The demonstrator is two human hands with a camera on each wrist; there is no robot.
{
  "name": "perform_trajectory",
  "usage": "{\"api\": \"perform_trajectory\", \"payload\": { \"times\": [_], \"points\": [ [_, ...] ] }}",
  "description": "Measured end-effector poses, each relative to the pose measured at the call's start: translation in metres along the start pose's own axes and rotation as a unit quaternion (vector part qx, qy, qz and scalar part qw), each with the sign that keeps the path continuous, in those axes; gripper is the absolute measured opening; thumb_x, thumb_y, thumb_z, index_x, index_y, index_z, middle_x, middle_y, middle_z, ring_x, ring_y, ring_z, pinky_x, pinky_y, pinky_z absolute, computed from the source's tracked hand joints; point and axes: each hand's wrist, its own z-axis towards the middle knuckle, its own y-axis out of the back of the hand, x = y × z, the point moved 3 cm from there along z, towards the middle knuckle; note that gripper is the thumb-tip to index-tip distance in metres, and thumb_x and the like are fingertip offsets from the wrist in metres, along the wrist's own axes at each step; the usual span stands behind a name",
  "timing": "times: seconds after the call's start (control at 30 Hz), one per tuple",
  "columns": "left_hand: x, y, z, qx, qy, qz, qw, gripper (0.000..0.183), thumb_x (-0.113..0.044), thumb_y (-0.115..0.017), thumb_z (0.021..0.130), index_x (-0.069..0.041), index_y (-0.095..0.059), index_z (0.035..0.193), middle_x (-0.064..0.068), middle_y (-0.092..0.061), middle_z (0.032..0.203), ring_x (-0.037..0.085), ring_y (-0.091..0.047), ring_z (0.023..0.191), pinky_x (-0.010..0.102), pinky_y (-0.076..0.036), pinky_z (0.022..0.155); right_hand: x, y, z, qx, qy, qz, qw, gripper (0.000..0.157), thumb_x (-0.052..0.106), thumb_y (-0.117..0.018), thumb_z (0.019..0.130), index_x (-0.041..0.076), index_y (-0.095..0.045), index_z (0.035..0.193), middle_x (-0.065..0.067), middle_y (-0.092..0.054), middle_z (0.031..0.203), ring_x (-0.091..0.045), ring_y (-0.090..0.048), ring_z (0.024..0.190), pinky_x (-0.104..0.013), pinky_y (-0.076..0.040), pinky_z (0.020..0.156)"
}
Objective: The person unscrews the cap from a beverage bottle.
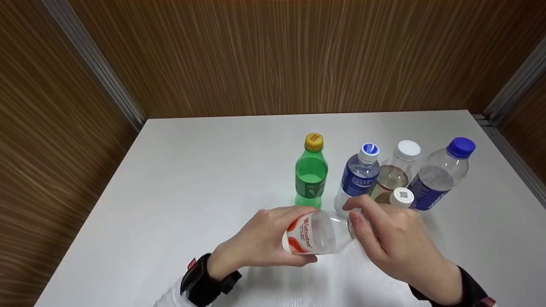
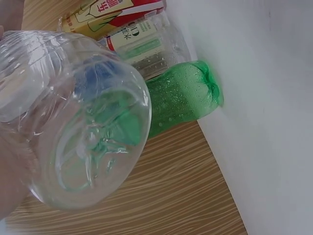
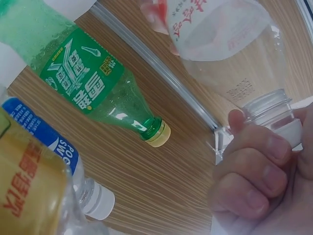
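My left hand (image 1: pixel 264 236) grips a clear plastic water bottle (image 1: pixel 322 232) with a red and white label, tilted on its side over the front of the table. Its neck points to the right, and in the left wrist view its ribbed base faces the camera. At the neck, my right hand (image 1: pixel 394 241) pinches the white bottle cap (image 3: pixel 289 133), fingers curled around it. In the head view the fingers hide this cap. Behind the bottle stands a green soda bottle (image 1: pixel 310 175) with a yellow cap.
To its right stand a blue-labelled drink bottle (image 1: pixel 357 181), a white-capped clear bottle (image 1: pixel 393 172) and a large blue-capped bottle (image 1: pixel 437 177). Another bottle's white cap (image 1: pixel 402 197) shows just behind my right hand. Wood-patterned panels (image 1: pixel 273 59) enclose the white table (image 1: pixel 183 170).
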Motion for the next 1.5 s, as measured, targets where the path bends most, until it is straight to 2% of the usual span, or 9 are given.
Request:
{"api": "perform_trajectory", "payload": {
  "times": [0.07, 0.3, 0.53, 0.73, 0.97, 1.03, 1.2, 1.33, 1.5],
  "points": [
    [-0.0004, 0.0007, -0.0001, 0.004, -0.001, -0.007, 1.0, 0.075, -0.041, -0.089, 0.082, -0.016, -0.058, 0.145, -0.002, -0.075, 0.122, 0.009, -0.069, 0.102, 0.019, -0.059, 0.09, -0.0002, -0.0003, 0.0008, -0.015, 0.03, 0.0, 0.999, 0.011, 0.013, -0.059, 0.101, 0.012, -0.069, 0.104, 0.011, -0.052, 0.059, 0.003, -0.042, 0.054, -0.01, -0.031, 0.048],
    [-0.0004, 0.0013, -0.0011, 0.031, 0.006, -0.048, 0.9983, 0.075, -0.039, -0.091, 0.08, -0.017, -0.059, 0.145, -0.003, -0.075, 0.121, 0.005, -0.067, 0.103, 0.016, -0.057, 0.09, 0.0029, 0.0011, 0.0042, -0.056, 0.136, -0.019, 0.989, 0.045, 0.032, -0.036, 0.112, 0.006, -0.069, 0.097, 0.005, -0.063, 0.067, -0.008, -0.057, 0.057, -0.02, -0.046, 0.049],
    [-0.0021, 0.0019, -0.0016, 0.041, 0.004, -0.058, 0.9975, 0.075, -0.038, -0.091, 0.08, -0.017, -0.058, 0.145, -0.003, -0.075, 0.12, 0.004, -0.066, 0.103, 0.015, -0.057, 0.092, 0.0036, 0.0022, 0.0048, -0.079, 0.175, -0.021, 0.981, 0.044, 0.029, -0.038, 0.111, 0.005, -0.07, 0.092, 0.003, -0.064, 0.068, -0.012, -0.059, 0.058, -0.026, -0.049, 0.049],
    [-0.0009, 0.0012, -0.0014, 0.039, 0.004, -0.055, 0.9977, 0.076, -0.038, -0.091, 0.081, -0.017, -0.058, 0.146, -0.003, -0.075, 0.119, 0.004, -0.066, 0.102, 0.015, -0.056, 0.09, 0.0025, 0.0017, 0.0037, -0.072, 0.143, -0.016, 0.987, 0.048, 0.036, -0.036, 0.112, 0.005, -0.069, 0.096, 0.005, -0.063, 0.067, -0.01, -0.057, 0.057, -0.023, -0.046, 0.048],
    [-0.0025, 0.0005, -0.0008, 0.012, -0.003, -0.014, 0.9998, 0.075, -0.042, -0.089, 0.081, -0.016, -0.059, 0.144, -0.003, -0.076, 0.118, 0.006, -0.068, 0.099, 0.017, -0.058, 0.088, -0.0028, 0.0018, -0.0021, -0.061, 0.015, 0.016, 0.998, 0.059, 0.057, -0.036, 0.11, 0.007, -0.067, 0.109, 0.009, -0.047, 0.058, 0.001, -0.038, 0.052, -0.015, -0.028, 0.045],
    [-0.0026, -0.0001, -0.0005, -0.001, -0.009, 0.006, 0.9999, 0.075, -0.043, -0.089, 0.081, -0.016, -0.059, 0.144, -0.002, -0.076, 0.118, 0.008, -0.069, 0.1, 0.019, -0.058, 0.088, -0.0029, 0.0021, -0.0031, -0.045, -0.014, 0.018, 0.999, 0.049, 0.051, -0.042, 0.111, 0.009, -0.067, 0.11, 0.01, -0.047, 0.058, 0.003, -0.038, 0.052, -0.014, -0.029, 0.045],
    [-0.002, -0.0023, 0.0002, -0.021, -0.018, 0.04, 0.9988, 0.074, -0.044, -0.088, 0.082, -0.015, -0.059, 0.143, -0.001, -0.076, 0.121, 0.01, -0.072, 0.102, 0.02, -0.06, 0.088, -0.0006, 0.0017, -0.003, -0.006, -0.07, 0.009, 0.998, 0.008, 0.018, -0.062, 0.102, 0.012, -0.067, 0.106, 0.013, -0.048, 0.056, 0.007, -0.039, 0.052, -0.013, -0.031, 0.045],
    [-0.0016, -0.0028, 0.0002, -0.025, -0.018, 0.05, 0.9983, 0.073, -0.044, -0.088, 0.082, -0.015, -0.059, 0.143, -0.001, -0.076, 0.121, 0.01, -0.073, 0.103, 0.02, -0.061, 0.088, 0.0006, 0.0023, -0.0011, 0.002, -0.083, -0.002, 0.997, 0.01, 0.008, -0.066, 0.095, 0.013, -0.068, 0.103, 0.014, -0.045, 0.055, 0.008, -0.036, 0.052, -0.012, -0.028, 0.045],
    [-0.0016, -0.0018, -0.0002, -0.025, -0.018, 0.049, 0.9983, 0.074, -0.045, -0.088, 0.083, -0.015, -0.058, 0.144, -0.001, -0.076, 0.123, 0.011, -0.073, 0.104, 0.021, -0.061, 0.089, 0.0009, 0.002, 0.0002, -0.008, -0.054, -0.013, 0.998, 0.014, 0.004, -0.067, 0.09, 0.013, -0.068, 0.101, 0.014, -0.045, 0.056, 0.007, -0.036, 0.052, -0.011, -0.027, 0.045]
  ]
}}
